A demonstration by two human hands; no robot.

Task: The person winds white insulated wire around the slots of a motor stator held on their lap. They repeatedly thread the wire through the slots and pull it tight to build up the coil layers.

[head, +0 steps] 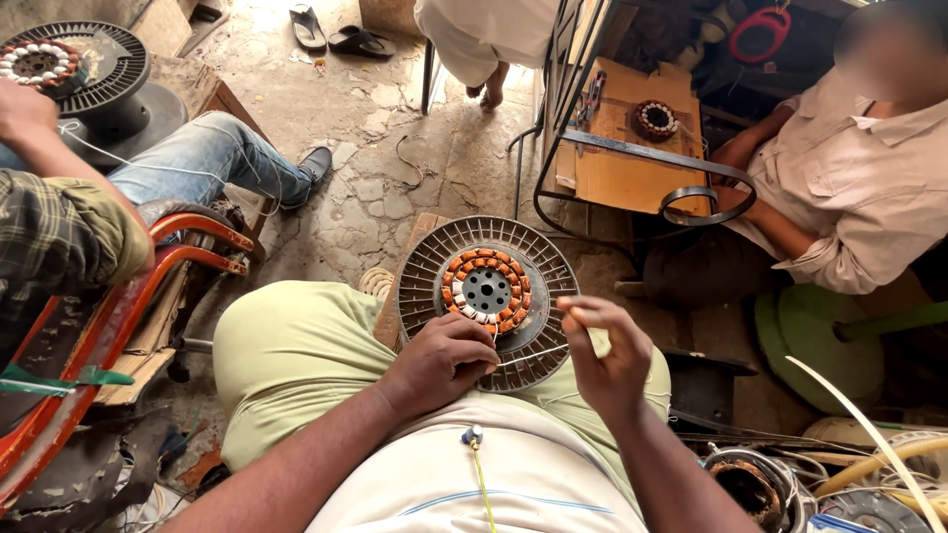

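Two hands on the job: our left hand (441,360) is curled against the near rim of the grey finned motor disc (491,299), fingers folded in and pressing it steady on our lap. Our right hand (604,347) floats just right of the disc, thumb and forefinger pinched nearly shut; whether a strand of fine wire sits between them we can't tell, too thin to resolve.

Copper winding ring (487,288) lies just beyond the left fingertips, around the dark hub, with some pale unwound slots on its near-left arc.

Doing this well, our judgement:
- keep the left hand's brace firm so the disc doesn't rock
- keep the pinch light and the pull even, so thin wire neither kinks nor snaps
- feed low across the rim, toward the slot nearest the left thumb

Co-worker's sleeve (59,237) at far left is well clear.
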